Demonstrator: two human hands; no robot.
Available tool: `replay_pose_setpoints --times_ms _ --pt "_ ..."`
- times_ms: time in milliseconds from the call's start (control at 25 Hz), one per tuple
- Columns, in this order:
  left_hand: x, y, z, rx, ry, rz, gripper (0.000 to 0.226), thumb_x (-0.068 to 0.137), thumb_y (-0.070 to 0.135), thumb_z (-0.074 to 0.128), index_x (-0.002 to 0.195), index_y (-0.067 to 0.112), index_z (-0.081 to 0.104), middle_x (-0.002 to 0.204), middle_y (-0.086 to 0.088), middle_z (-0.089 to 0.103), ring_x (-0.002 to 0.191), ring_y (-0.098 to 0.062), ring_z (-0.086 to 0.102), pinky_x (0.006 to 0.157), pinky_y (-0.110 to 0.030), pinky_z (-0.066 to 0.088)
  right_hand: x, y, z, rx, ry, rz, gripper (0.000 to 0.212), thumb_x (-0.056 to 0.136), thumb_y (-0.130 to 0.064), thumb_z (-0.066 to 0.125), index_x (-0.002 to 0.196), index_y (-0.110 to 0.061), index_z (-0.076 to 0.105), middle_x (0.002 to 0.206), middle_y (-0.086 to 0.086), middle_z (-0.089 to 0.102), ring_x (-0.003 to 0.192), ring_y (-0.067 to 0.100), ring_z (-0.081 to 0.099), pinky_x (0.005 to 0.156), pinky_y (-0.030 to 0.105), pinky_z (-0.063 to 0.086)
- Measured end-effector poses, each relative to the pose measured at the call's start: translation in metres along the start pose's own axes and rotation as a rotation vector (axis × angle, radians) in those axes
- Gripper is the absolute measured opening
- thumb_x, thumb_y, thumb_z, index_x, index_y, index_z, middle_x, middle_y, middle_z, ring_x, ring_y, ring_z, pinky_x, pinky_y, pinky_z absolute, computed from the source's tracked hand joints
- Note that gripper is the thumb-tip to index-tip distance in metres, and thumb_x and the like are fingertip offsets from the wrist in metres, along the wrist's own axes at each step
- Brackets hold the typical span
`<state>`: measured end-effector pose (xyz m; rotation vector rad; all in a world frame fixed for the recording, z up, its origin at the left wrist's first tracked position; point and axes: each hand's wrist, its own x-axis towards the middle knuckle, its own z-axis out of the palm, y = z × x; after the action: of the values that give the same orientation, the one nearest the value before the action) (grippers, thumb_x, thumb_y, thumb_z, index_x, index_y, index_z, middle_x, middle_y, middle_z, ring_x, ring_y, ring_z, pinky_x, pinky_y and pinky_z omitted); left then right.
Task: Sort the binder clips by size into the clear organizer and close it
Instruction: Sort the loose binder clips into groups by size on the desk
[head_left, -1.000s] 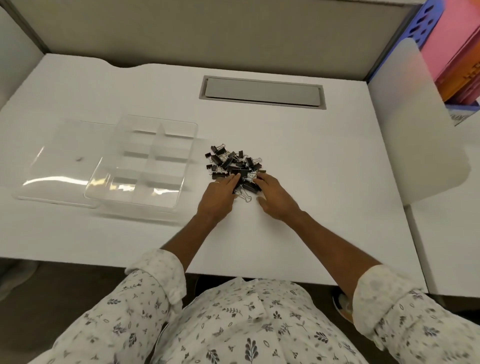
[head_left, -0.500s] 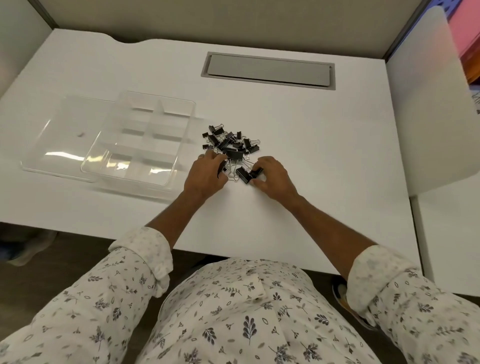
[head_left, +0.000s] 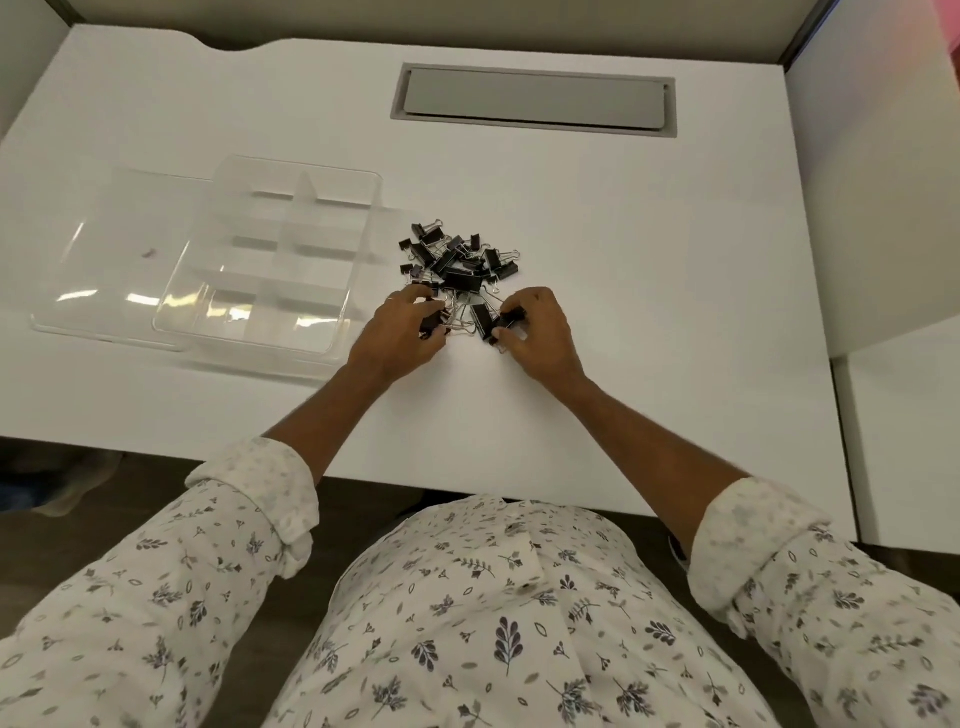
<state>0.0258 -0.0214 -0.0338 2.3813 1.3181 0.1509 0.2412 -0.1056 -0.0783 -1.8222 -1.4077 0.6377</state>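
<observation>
Simultaneously gripped one binder clip (head_left: 431, 325) in left hand (head_left: 402, 340), another in right hand (head_left: 543, 340). Touched clip pile (head_left: 460, 257) beside open organizer (head_left: 306, 208).

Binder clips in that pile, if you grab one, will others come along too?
Probably some will: the wire handles in the binder clip pile look tangled together. They likely won't roll, since the black bodies lie flat on the white desk. Each looks small, so probably light.
</observation>
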Motion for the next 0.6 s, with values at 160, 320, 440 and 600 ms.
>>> replay_pose_setpoints --times_ms 160,320,440,600 --pt "0.002 -0.006 -0.005 -0.029 -0.108 0.014 0.052 0.086 0.029 0.081 0.133 0.012 0.066 0.137 -0.009 0.054 0.106 -0.031 0.064 0.095 -0.042 0.054 0.0 0.0 -0.005 0.233 0.008 0.121 0.031 0.085 -0.017 0.078 0.112 -0.009 0.066 0.108 0.005 0.069 0.1 0.017 0.068 0.09 0.026 0.056" --pt "0.002 -0.01 -0.014 -0.046 -0.062 0.004 0.054 0.081 0.041 0.084 0.126 0.015 0.07 0.126 -0.006 0.06 0.117 -0.027 0.057 0.096 -0.045 0.052 0.003 -0.008 -0.02 0.43 0.058 0.265 0.026 0.095 -0.03 0.071 0.115 -0.014 0.066 0.109 0.0 0.073 0.099 0.011 0.07 0.089 0.026 0.057" --pt "0.006 -0.009 -0.027 -0.076 -0.035 0.03 0.055 0.075 0.049 0.086 0.119 0.017 0.074 0.118 -0.006 0.064 0.119 -0.025 0.053 0.097 -0.037 0.046 0.003 -0.006 -0.037 0.6 0.099 0.334 0.024 0.098 -0.033 0.064 0.113 -0.014 0.067 0.1 0.003 0.073 0.089 0.011 0.068 0.084 0.03 0.059" --pt "0.027 0.012 -0.034 -0.183 0.038 0.081 0.056 0.07 0.045 0.09 0.116 0.017 0.075 0.111 -0.008 0.064 0.112 -0.025 0.057 0.094 -0.032 0.045 -0.002 0.013 -0.061 0.727 0.172 0.49 0.022 0.097 -0.035 0.065 0.103 -0.014 0.07 0.092 0.003 0.072 0.086 0.015 0.067 0.09 0.037 0.06"
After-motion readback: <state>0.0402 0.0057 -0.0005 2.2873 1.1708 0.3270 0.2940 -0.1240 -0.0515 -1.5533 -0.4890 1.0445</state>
